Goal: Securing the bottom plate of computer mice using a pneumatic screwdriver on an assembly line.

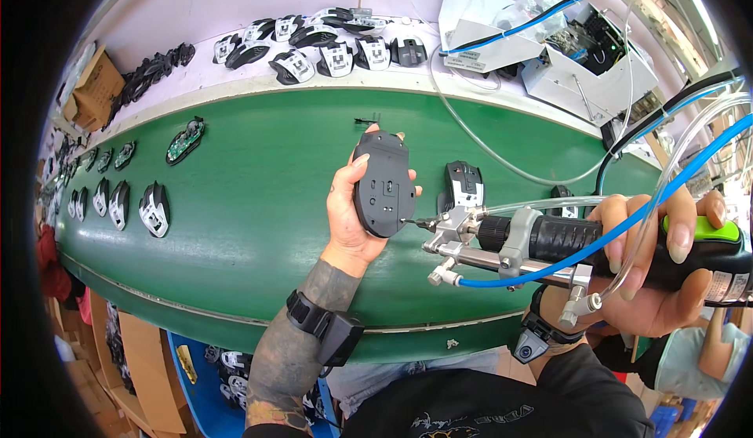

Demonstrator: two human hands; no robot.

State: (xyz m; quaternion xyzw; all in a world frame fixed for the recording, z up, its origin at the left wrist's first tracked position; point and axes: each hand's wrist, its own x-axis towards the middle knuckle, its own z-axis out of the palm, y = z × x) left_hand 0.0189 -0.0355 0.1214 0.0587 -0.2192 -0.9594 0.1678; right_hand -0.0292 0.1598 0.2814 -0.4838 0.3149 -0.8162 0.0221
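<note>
The left hand (349, 210) holds a mouse body (383, 185) upright above the conveyor belt (259, 195), underside toward the camera. To its right, the right hand (667, 265) holds a powered screwdriver (565, 242) level, its tip touching the mouse body's lower right edge. Another mouse shell (463, 185) lies on the belt just behind the tip. Further shells (154, 209) lie on the belt at far left. A row of mouse parts (333, 50) occupies the shelf (196, 85) behind the belt, with open boxes (549, 54) to its right.
</note>
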